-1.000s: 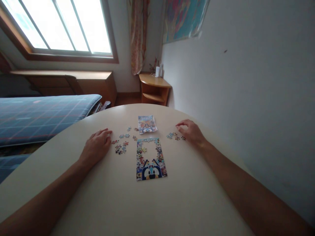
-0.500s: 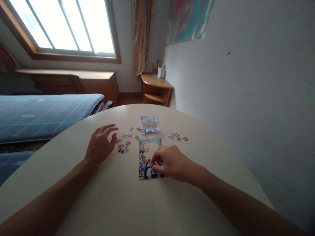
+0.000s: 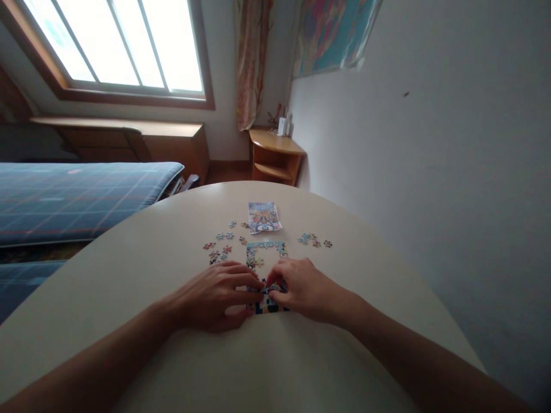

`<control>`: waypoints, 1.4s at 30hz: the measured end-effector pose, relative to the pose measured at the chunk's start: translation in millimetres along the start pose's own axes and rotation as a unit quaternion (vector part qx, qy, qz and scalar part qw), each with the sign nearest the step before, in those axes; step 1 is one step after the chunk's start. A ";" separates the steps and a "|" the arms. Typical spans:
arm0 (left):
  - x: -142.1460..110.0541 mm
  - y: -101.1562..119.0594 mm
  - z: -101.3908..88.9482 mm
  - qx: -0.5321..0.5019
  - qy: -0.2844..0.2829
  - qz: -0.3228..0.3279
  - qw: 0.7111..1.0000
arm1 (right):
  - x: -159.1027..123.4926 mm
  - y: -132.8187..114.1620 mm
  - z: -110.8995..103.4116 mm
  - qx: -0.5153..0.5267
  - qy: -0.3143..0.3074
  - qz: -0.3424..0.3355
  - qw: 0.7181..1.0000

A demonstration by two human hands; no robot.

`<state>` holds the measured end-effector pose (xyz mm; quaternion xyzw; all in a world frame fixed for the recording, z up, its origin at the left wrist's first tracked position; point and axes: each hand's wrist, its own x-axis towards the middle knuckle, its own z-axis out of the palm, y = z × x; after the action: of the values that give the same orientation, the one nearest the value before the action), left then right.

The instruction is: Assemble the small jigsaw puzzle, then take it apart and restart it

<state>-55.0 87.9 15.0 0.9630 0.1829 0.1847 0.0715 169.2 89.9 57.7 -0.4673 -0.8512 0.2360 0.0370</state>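
Note:
A partly assembled jigsaw puzzle point(image 3: 267, 245) lies on the table, with its border and lower part filled and a bare area in its upper middle. My right hand point(image 3: 303, 287) is over the puzzle's right side, thumb and forefinger pinched on a small puzzle piece, mostly hidden by the fingers. From the left, my left hand point(image 3: 217, 293) rests with fingers stretched across the puzzle's lower left, its fingertips close to those of my right hand. A yellowish piece point(image 3: 259, 262) shows inside the frame.
Loose puzzle pieces point(image 3: 226, 250) are scattered left of the puzzle, and another cluster point(image 3: 309, 238) lies to the right. Behind the puzzle is a printed picture packet point(image 3: 264, 218). The round white table point(image 3: 206, 201) stands near a plaid mattress point(image 3: 90, 198) and a wall point(image 3: 430, 189).
My left hand has moved right and nearer, from beside the loose pieces onto the puzzle. My right hand stays at nearly the same spot, still pinched.

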 end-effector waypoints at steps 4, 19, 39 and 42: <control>0.2 0.8 -0.7 -0.001 -0.003 -0.009 1.000 | -0.4 -2.0 0.9 -0.004 0.002 0.004 1.000; -0.7 2.2 -2.0 0.002 -0.017 -0.009 1.000 | -0.3 8.7 9.4 0.059 0.026 -0.029 0.997; -0.7 2.0 -2.1 0.002 -0.015 -0.004 1.000 | 1.0 18.0 -7.2 0.108 -0.016 -0.040 0.993; -0.6 2.4 -2.5 0.003 -0.015 -0.005 1.000 | 2.4 19.8 -7.7 0.151 -0.012 -0.041 0.988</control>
<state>-55.7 85.6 17.5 0.9650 0.1867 0.1694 0.0726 185.4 103.6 55.6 -0.4187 -0.8246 0.3653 0.1066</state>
